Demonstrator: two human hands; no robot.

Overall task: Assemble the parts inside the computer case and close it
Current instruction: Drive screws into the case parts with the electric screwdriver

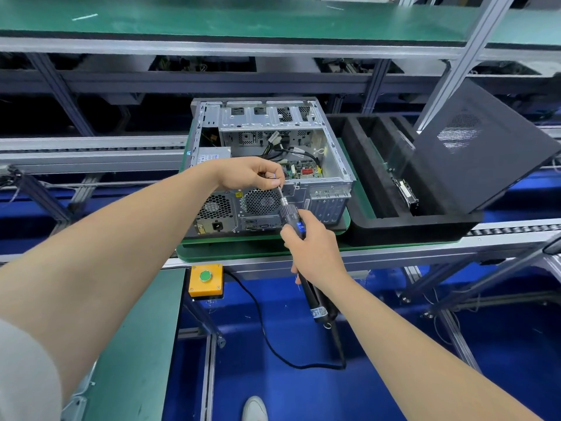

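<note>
Two bare forearms reach away from the camera, the left from the lower left corner, the right from the lower right. The right hand (315, 247) is wrapped round the body of a corded driver (293, 218), fingers curled tight on it, with its cable (261, 323) hanging below. The left hand (252, 174) is farther out and higher, and its fingertips are pinched together on the top of the bit (280, 194). Whether a screw sits under those fingertips cannot be told.

The driver's long axis is the relation that matters. It runs from the right hand up and a little left, so the bit tip meets the top rim of the case (331, 199) at its rear wall, just above the fan (261, 202). The case lies on its side on the green surface (212, 253) with its open face up, boards and wires showing inside. It is straight ahead of both hands. The left hand is the nearer to the rim and steadies the tip, while the right hand sits below and nearer the camera.

The next move looks like driving a screw at that rim. The tool must line up squarely with the hole, or the bit may slip off.

The side panel (473, 147) leans in a black foam tray (379, 229) just right of the case, so closing is not yet done.
</note>
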